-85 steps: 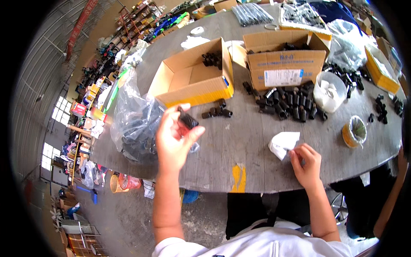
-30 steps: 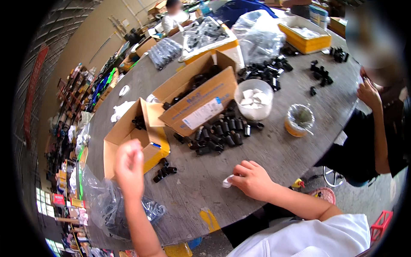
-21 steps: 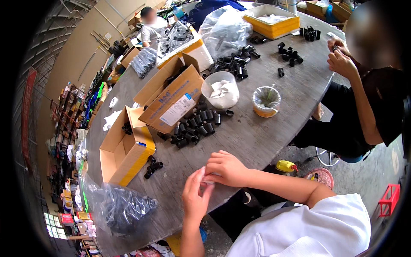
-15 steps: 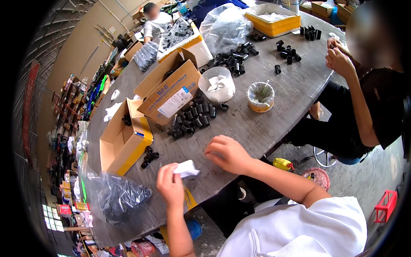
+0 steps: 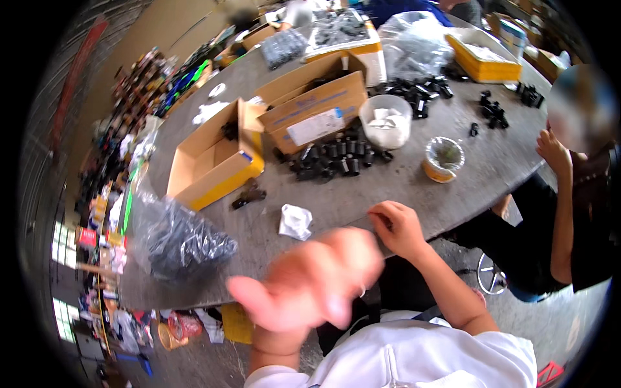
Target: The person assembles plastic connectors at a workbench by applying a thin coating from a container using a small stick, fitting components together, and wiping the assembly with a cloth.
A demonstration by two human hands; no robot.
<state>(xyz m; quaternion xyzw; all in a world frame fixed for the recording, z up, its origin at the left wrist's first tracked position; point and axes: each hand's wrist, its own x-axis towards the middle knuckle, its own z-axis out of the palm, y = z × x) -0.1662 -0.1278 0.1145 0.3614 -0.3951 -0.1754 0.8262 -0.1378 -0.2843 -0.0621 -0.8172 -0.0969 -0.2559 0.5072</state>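
My left hand (image 5: 310, 278) is raised close to the camera over the table's near edge, blurred. Its thumb sticks out to the left, and no object shows in it. Beyond it lies a crumpled white cloth or paper piece (image 5: 295, 222) on the table, apart from both hands. My right hand (image 5: 397, 227) hovers at the table's edge, its fingers loosely bent with a gap to the thumb; nothing shows between them. Ahead of the white piece are a few black plastic fittings (image 5: 248, 195) and a larger heap of short black tube fittings (image 5: 333, 156).
An opened cardboard box (image 5: 217, 161) and another carton (image 5: 317, 119) stand beyond the fittings. A clear tub of white pieces (image 5: 385, 123) and a bag-lined small tub (image 5: 444, 160) are to the right. A filled plastic bag (image 5: 184, 246) lies left. A co-worker (image 5: 582, 168) sits at right.
The white piece has left my left hand and lies on the table. My left hand has come up toward the camera and to the right. The view has shifted, so the table sits differently.
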